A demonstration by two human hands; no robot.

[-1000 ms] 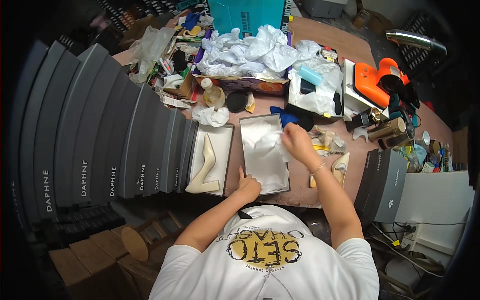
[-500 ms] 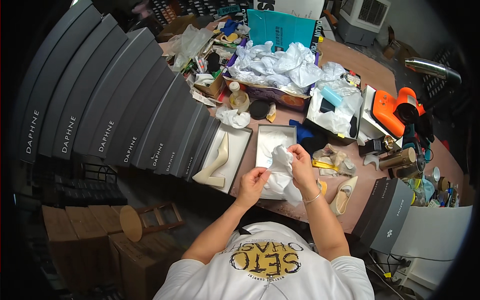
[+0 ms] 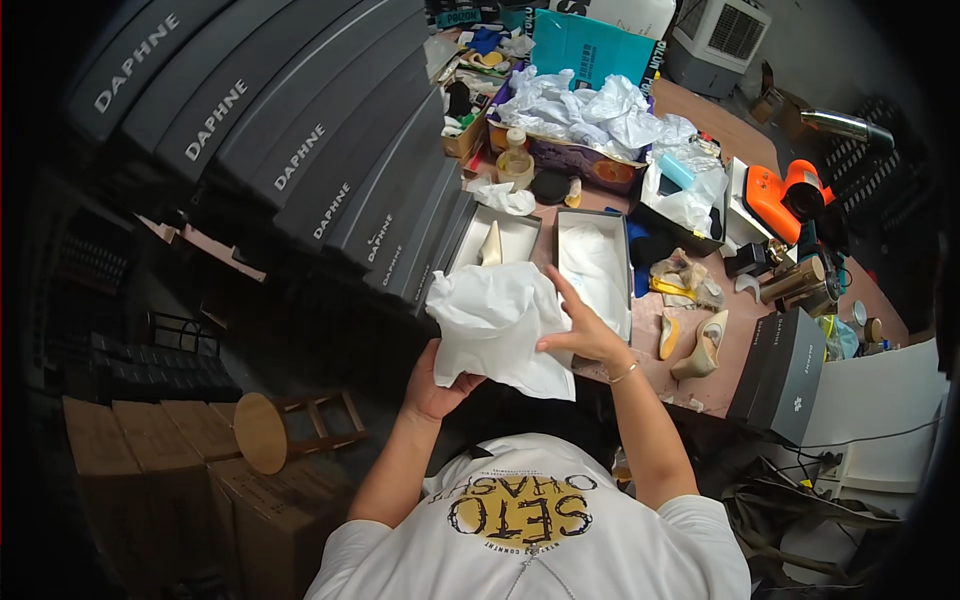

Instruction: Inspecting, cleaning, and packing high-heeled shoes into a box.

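Note:
A sheet of white tissue paper [image 3: 492,325], creased and spread wide, is in front of me at the table's near edge. My left hand [image 3: 432,388] grips its lower left part from beneath, fingers partly hidden. Against its right edge lies my right hand [image 3: 592,335], fingers spread and thumb touching the paper. Behind the sheet, a cream high-heeled shoe [image 3: 491,245] shows only in part inside an open shoebox [image 3: 522,238]. Beside it stands another open shoebox [image 3: 624,275] with white paper in it. A second cream shoe [image 3: 706,348] sits on the table to the right, near a tan pad [image 3: 669,338].
Tall stacked grey shoeboxes [image 3: 330,150] crowd the left. A carton full of crumpled paper [image 3: 575,115] is at the back. On the right are a yellow-handled brush [image 3: 672,289], an orange device [image 3: 768,200] and grey shoeboxes [image 3: 775,375]. A wooden stool [image 3: 265,432] is lower left.
The tissue paper has moved left from over the right box and is opened out. My left hand has gone beneath it; my right hand's pinch has loosened into spread fingers. The view has shifted.

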